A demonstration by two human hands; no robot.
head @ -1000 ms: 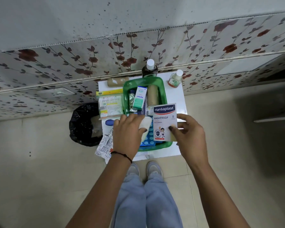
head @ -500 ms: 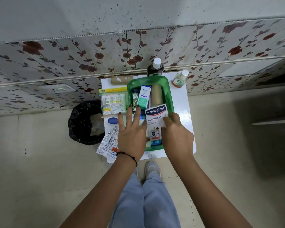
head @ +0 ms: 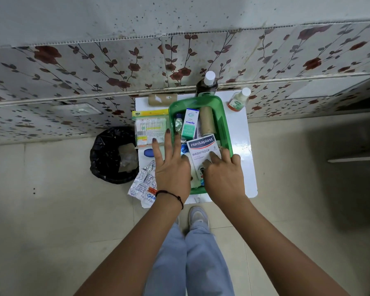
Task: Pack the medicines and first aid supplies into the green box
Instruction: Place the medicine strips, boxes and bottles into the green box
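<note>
The green box point(head: 226, 129) stands on a small white table point(head: 241, 146). Inside it lie a teal-and-white Optibex carton point(head: 189, 124), a brown bandage roll point(head: 207, 121) and a white Hansaplast plaster box point(head: 202, 149) near the front. My right hand point(head: 223, 178) rests on the Hansaplast box, fingers pressing it down into the green box. My left hand point(head: 172, 167) is flat with fingers spread over the box's left front corner, holding nothing. What lies under both hands is hidden.
Left of the box lie a cotton-bud pack point(head: 151, 127), a blue object point(head: 148, 153), silver blister packs point(head: 143, 184) and another bandage roll point(head: 162, 99). A dark bottle point(head: 207, 86) and a small orange-liquid bottle point(head: 238, 100) stand behind. A black bin point(head: 113, 155) sits at the table's left.
My right hand brought the Hansaplast box from above the box's right edge down into the green box. My left hand let go of a white item and spread flat.
</note>
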